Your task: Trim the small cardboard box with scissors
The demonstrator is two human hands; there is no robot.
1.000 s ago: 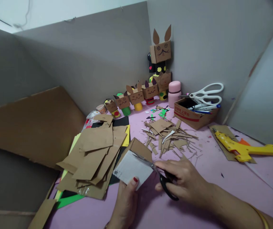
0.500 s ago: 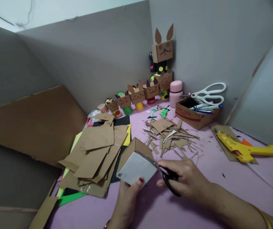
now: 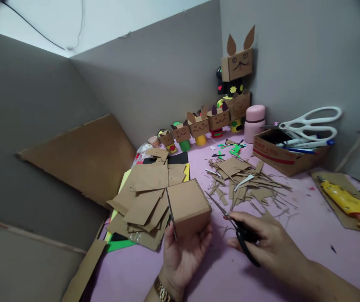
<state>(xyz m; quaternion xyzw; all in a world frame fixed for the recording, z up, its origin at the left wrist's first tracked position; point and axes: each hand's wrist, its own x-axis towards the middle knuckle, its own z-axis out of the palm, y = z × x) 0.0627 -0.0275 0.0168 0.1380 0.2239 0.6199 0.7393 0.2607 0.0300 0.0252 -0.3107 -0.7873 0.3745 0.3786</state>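
Note:
A small brown cardboard box (image 3: 190, 201) rests in my left hand (image 3: 184, 256), the palm beneath it and the fingers curled round its sides. Brown faces of the box are turned up and toward me. My right hand (image 3: 262, 241) grips black-handled scissors (image 3: 246, 239). Their blades point up and left, just to the right of the box and apart from it. Left of the box, a stack of flat cardboard pieces (image 3: 148, 209) lies over coloured sheets. Cardboard offcuts (image 3: 246, 180) are heaped beyond the scissors.
Box-headed animal figures (image 3: 199, 126) stand along the back wall, with a pink flask (image 3: 254, 123) beside them. A carton (image 3: 288, 155) holds white scissors (image 3: 309, 123) and pens. At the right, a yellow glue gun (image 3: 350, 205) lies on cardboard. Grey panels (image 3: 155, 84) enclose the pink tabletop (image 3: 129, 277).
My left hand has turned the box, so its white face no longer shows. The scissors, at the box's edge before, are now apart from it. The view has shifted left.

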